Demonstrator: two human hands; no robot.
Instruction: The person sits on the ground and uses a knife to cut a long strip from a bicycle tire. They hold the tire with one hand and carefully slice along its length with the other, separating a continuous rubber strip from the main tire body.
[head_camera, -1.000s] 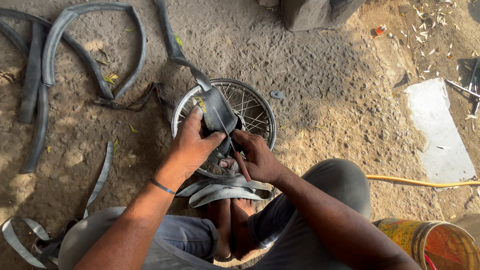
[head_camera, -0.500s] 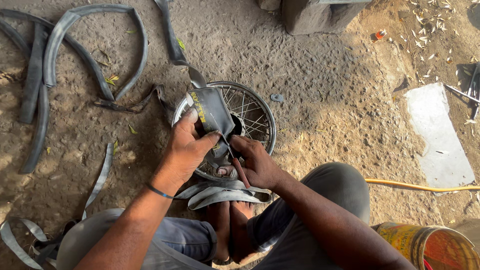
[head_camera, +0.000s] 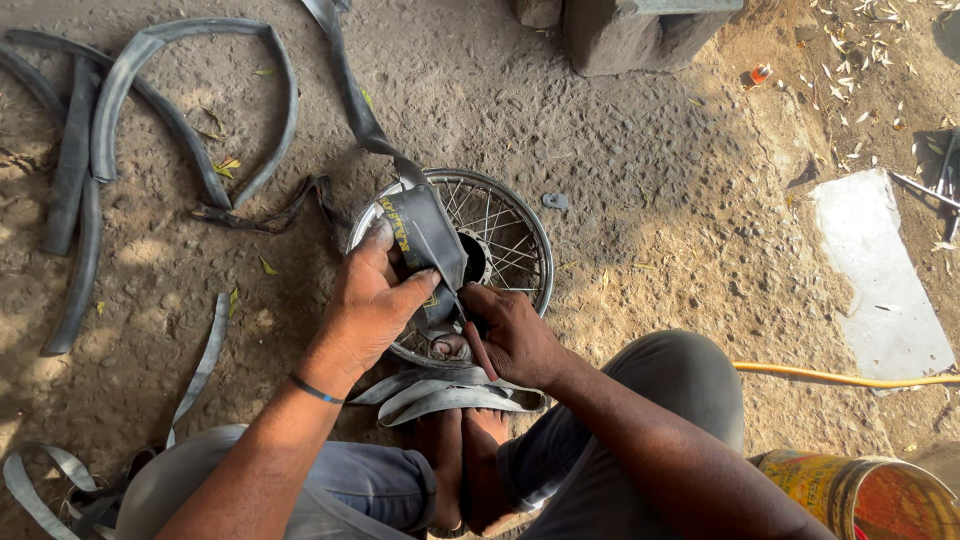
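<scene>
I sit on bare ground over a small spoked wheel rim (head_camera: 510, 235) that lies flat in front of me. My left hand (head_camera: 372, 300) grips a folded piece of black rubber inner tube (head_camera: 425, 235) above the rim's near side. A long strip of the same rubber runs from it up and away (head_camera: 350, 90). My right hand (head_camera: 510, 335) is closed on a thin blade-like tool (head_camera: 462, 308) whose tip meets the rubber's lower edge. Cut rubber strips (head_camera: 450, 395) lie under my hands, by my bare feet.
Curved pieces of old tube and tyre (head_camera: 150, 110) lie scattered at the left. More strips (head_camera: 60, 480) lie at the lower left. A concrete block (head_camera: 640, 35) stands at the top. A pale flat slab (head_camera: 880, 285), a yellow hose (head_camera: 840, 377) and a painted tin can (head_camera: 870, 495) are at the right.
The left hand has pulled the folded rubber nearer and turned it, so more of its flat face shows. The right hand with the tool stays at the rubber's lower edge.
</scene>
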